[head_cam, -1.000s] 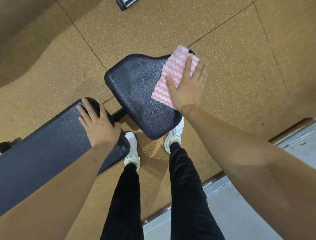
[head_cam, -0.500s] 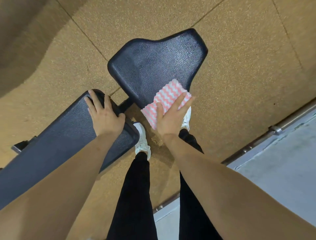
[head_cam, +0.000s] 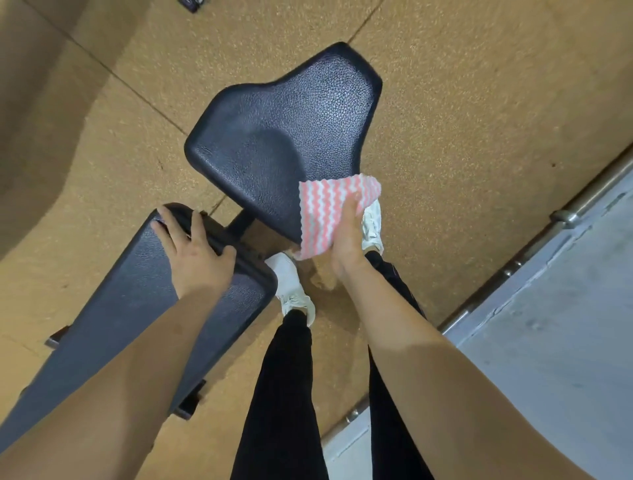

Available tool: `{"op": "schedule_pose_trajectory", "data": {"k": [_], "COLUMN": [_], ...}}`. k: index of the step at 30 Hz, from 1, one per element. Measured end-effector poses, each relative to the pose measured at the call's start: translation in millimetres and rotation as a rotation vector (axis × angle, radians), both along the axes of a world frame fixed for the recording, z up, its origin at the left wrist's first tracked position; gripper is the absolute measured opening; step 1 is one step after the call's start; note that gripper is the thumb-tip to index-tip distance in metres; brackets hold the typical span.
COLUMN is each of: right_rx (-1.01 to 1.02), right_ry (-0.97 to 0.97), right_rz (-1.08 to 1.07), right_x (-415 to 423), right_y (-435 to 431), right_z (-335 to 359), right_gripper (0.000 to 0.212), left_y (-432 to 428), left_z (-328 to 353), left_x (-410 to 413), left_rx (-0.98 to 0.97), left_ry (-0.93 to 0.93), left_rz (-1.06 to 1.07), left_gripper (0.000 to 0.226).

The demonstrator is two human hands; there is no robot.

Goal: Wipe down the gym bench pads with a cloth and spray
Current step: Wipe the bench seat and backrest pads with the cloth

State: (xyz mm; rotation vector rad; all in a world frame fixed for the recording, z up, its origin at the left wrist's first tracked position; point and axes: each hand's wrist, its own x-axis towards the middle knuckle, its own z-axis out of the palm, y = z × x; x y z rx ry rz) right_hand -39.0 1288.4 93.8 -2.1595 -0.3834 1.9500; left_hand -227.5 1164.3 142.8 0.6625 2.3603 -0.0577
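Right grip (head_cam: 346,236), the person's bare right hand, holds the cloth (head_cam: 325,205) with its fingers curled round it, so most of the fingers are hidden behind the cloth. The cloth is pink and white with wavy stripes. It lies against the near right edge of the seat pad (head_cam: 284,137), part of it on the pad and part hanging off the side. The seat pad is black and bumpy like leather. Left grip (head_cam: 195,253), the bare left hand, holds nothing; its fingers are spread and lie on the rounded end of the long pad (head_cam: 137,308), with the thumb out to the side. The long pad is black too and runs down to the lower left corner. A small gap sits between the two pads of the bench, and a dark bar (head_cam: 239,222) shows in the gap. Under the bench is a brown speckled floor (head_cam: 462,120). Between the arms are two legs in black trousers (head_cam: 284,394) and two white shoes (head_cam: 291,284); one shoe peeks out just beside the cloth. On the right a metal strip (head_cam: 513,263) runs along the edge of a grey floor (head_cam: 565,342). A small dark thing (head_cam: 190,4) sits at the top edge, cut off, and I cannot tell what it is.
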Motion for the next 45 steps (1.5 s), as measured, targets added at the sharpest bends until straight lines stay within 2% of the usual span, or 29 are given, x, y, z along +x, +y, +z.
{"op": "schedule_pose_trajectory", "data": {"k": [1,2,6,10,15,17,19,21,24,27,29,32,35,40,42,45], "right_rx": [-0.041,-0.065,-0.095,-0.121,-0.071,0.035,0.093,0.123,0.19,0.331,0.335,0.317,0.396,0.492,0.568,0.709], "right_ry": [0.052,0.117,0.225,0.278,0.23,0.206,0.265,0.237,0.058,0.027,0.045,0.059,0.016,-0.003,0.004,0.028], "right_rz": [-0.026,-0.057,-0.095,0.01,-0.163,-0.17,-0.012,0.115,0.243,0.23,0.171,0.052,0.059,0.173,0.242,0.46], "right_x": [5,10,19,23,40,46,38,23,5,1,1,-3,-16,-32,-29,-20], "right_y": [3,8,49,82,82,68,54,45,51,61,64,75,101,152,164,185], "right_z": [-9,-16,-7,-2,18,23,30,25,14,10,10,7,3,0,2,-1], "right_gripper": [0.123,0.122,0.08,0.07,0.05,0.057,0.059,0.065,0.048,0.05,0.055,0.05,0.059,0.07,0.066,0.054], "left_y": [1,2,4,8,10,10,11,12,14,14,14,14,14,15,15,15], "left_z": [1,2,3,4,9,9,7,6,4,4,5,4,4,2,1,1], "left_x": [1,1,3,4,3,3,3,4,4,5,5,5,7,7,7,7], "left_rx": [-0.004,-0.009,-0.034,-0.058,-0.084,-0.089,-0.095,-0.106,-0.107,-0.105,-0.11,-0.11,-0.107,-0.102,-0.095,-0.089], "left_ry": [0.001,0.003,0.015,0.024,0.006,0.004,0.004,0.0,-0.002,0.008,0.01,0.012,0.02,0.018,0.015,0.014], "left_rz": [0.0,0.0,-0.009,-0.007,-0.003,-0.002,-0.001,0.003,0.005,0.017,0.02,0.026,0.036,0.051,0.059,0.067], "left_gripper": [0.08,0.079,0.08,0.08,0.081,0.081,0.081,0.081,0.08,0.079,0.079,0.079,0.079,0.079,0.08,0.08]}}
